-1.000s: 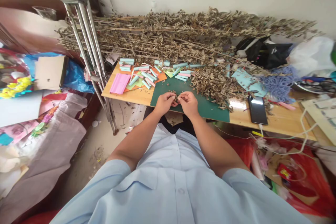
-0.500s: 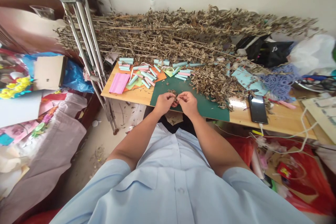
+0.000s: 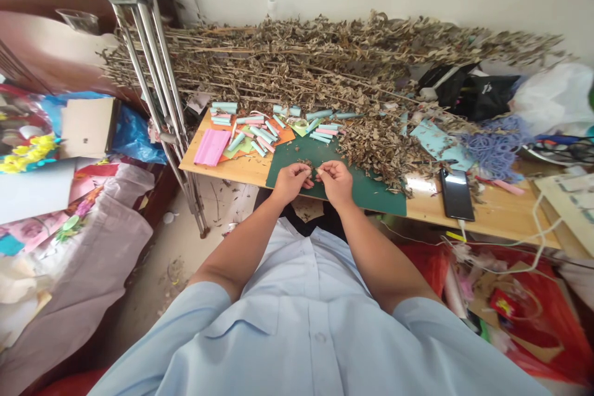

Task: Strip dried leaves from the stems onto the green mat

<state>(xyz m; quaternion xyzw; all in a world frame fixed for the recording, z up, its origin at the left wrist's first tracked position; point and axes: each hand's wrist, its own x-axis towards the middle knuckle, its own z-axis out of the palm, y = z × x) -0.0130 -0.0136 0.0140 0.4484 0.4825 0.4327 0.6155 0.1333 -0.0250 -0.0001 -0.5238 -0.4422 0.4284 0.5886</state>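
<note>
Over the front of a green mat (image 3: 375,196), my left hand (image 3: 291,182) is closed, with dried leaves (image 3: 305,164) showing at its curled fingers. Just right of it, a small gap away, my right hand (image 3: 336,182) is pinched. What its fingertips hold, if anything, is too small to make out. A pile of loose dried leaves (image 3: 378,151) covers the mat's right rear. Behind the mat lie several small blue and pink paper rolls (image 3: 266,134), some on orange and green paper.
Bundles of dried leafy stalks (image 3: 297,62) stretch along the wall. Metal crutches (image 3: 158,74) lean at the table's left end, near a folded pink sheet (image 3: 212,147). A black phone (image 3: 456,195) with a cable and blue yarn (image 3: 496,142) lie to the right.
My right hand has moved slightly right, and a small gap has opened between the fingertips of my two hands. My left hand has stayed in place.
</note>
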